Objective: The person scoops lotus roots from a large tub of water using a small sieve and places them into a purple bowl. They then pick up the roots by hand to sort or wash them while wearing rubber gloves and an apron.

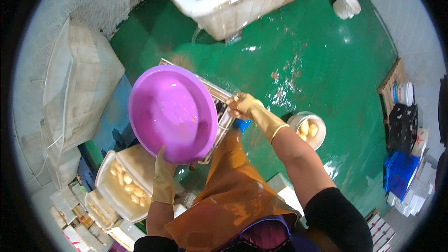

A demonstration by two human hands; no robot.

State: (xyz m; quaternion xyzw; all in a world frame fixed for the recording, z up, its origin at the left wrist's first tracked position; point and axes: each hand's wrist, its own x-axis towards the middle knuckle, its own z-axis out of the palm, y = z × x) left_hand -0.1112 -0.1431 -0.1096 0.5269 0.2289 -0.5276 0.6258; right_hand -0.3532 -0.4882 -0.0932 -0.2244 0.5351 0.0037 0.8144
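Note:
A wide purple plastic basin rests over a metal rack, its inside wet with a few small scraps. My left hand, in a yellow rubber glove, grips the basin's near rim. Its thumb lies over the rim and the other fingers are hidden below. In a matching glove, my right hand has its fingers curled at the rack's right corner, just off the basin's edge. Most of the rack is covered by the basin. An orange-brown waterproof apron hangs below my arms.
A clear bucket with pale peeled pieces stands right of my forearm. At lower left, a white tub holds more in cloudy water. A large white tank stands ahead on the wet green floor. A white bucket sits far right.

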